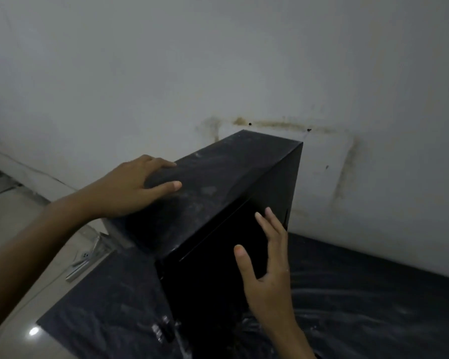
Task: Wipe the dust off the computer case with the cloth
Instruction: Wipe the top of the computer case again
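- On a black sheet-covered surface (360,294) against a stained white wall (218,60), a person steadies a computer case (218,193) with both bare hands.
- Nearest, the right hand (267,265) lies against the case's dark side panel, fingers straight and slightly spread, gripping nothing.
- Further in, the left hand (132,187) rests over the top's left edge, fingers relaxed and parted, thumb flat on the dusty top.
- Rigid and likely heavy, the smooth-panelled box looks best held at its edges and corners.
- No cloth is visible; wiping appears not yet begun.
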